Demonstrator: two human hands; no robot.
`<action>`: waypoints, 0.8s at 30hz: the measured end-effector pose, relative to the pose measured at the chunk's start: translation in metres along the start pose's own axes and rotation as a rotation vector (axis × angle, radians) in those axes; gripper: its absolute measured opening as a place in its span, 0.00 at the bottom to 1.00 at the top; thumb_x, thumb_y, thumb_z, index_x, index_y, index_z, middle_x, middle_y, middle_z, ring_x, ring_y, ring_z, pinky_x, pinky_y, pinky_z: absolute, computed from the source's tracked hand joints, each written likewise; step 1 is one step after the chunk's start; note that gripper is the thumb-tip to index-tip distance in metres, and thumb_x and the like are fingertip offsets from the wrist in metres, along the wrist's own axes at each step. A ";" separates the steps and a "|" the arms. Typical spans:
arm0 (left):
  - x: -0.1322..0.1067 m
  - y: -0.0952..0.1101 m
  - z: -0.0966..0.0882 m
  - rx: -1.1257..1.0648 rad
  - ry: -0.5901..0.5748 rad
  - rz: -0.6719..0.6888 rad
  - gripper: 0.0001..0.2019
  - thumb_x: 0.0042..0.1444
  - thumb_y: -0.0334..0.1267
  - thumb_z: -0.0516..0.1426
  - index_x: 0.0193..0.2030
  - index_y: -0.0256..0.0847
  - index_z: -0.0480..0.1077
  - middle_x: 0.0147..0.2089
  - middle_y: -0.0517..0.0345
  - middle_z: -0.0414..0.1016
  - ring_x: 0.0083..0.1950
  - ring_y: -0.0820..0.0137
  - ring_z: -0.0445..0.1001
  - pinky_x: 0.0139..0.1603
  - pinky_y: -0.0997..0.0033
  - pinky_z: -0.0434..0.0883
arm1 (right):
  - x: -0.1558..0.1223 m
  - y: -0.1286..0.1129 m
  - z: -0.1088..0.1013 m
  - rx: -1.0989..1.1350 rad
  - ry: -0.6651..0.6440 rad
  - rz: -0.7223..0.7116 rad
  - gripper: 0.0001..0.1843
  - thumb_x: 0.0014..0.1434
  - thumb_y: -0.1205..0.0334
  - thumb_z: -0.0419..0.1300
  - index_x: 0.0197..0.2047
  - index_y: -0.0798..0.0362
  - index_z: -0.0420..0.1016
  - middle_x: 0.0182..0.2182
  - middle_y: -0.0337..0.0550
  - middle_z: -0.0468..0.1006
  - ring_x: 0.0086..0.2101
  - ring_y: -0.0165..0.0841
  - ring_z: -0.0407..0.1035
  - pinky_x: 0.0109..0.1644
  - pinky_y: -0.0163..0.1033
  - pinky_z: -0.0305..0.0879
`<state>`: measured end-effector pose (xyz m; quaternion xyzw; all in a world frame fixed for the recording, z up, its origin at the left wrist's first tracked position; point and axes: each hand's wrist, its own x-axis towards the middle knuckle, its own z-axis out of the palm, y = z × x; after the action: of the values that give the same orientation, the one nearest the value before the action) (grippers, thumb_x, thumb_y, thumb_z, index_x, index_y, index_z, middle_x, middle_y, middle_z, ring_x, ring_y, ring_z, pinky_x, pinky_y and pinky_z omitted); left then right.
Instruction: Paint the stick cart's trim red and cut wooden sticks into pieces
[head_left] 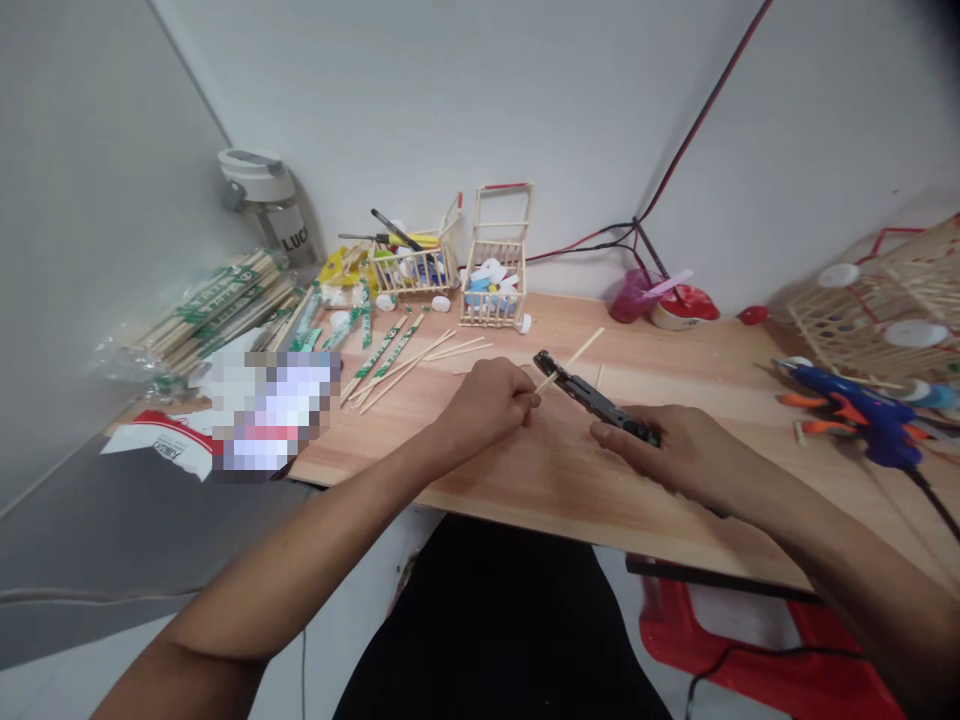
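Note:
My left hand (499, 392) is closed in a pinch on a thin wooden stick (587, 346), which slants up and to the right over the table. My right hand (667, 450) is wrapped round a long, narrow, black pliers-like tool (596, 395). The tool's far end crosses the stick just beyond my left fingertips; its exact jaws are too small to make out. Several loose wooden sticks (405, 375) lie left of my left hand, some in green-printed paper wrappers. A short stick piece (600, 375) rests behind the tool.
Two small stick-built carts (491, 285) stand at the wall, holding bits and tools. Bundled chopsticks (225, 300), a bottle (274, 205) and a blurred phone-like screen (277, 410) are left. A blue glue gun (855, 400), a red-filled cup (684, 308) and a larger stick structure (885, 300) are right.

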<state>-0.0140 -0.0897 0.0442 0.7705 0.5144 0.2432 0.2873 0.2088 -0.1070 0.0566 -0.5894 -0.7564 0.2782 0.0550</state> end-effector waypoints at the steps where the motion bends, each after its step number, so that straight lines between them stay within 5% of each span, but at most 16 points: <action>1: -0.001 0.001 0.001 0.032 0.013 0.004 0.13 0.55 0.31 0.55 0.21 0.35 0.74 0.21 0.58 0.73 0.27 0.73 0.70 0.33 0.74 0.64 | 0.000 0.001 0.001 -0.007 0.008 -0.005 0.28 0.57 0.33 0.50 0.31 0.51 0.73 0.18 0.38 0.70 0.19 0.30 0.62 0.23 0.36 0.55; 14: -0.009 0.004 0.017 0.459 0.095 -0.042 0.12 0.60 0.35 0.51 0.31 0.37 0.73 0.32 0.50 0.77 0.36 0.63 0.73 0.38 0.66 0.65 | 0.004 -0.002 0.002 -0.065 0.016 -0.123 0.27 0.61 0.37 0.46 0.27 0.51 0.68 0.24 0.41 0.75 0.26 0.35 0.67 0.27 0.37 0.57; 24: -0.021 0.008 0.024 0.522 0.090 -0.068 0.10 0.57 0.29 0.49 0.36 0.38 0.72 0.35 0.50 0.77 0.40 0.60 0.75 0.39 0.65 0.69 | 0.001 0.003 0.018 -0.176 0.073 -0.159 0.26 0.63 0.40 0.44 0.24 0.51 0.65 0.21 0.42 0.73 0.23 0.35 0.67 0.28 0.39 0.55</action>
<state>-0.0001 -0.1165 0.0310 0.7891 0.5977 0.1265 0.0638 0.2035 -0.1118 0.0400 -0.5398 -0.8197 0.1840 0.0526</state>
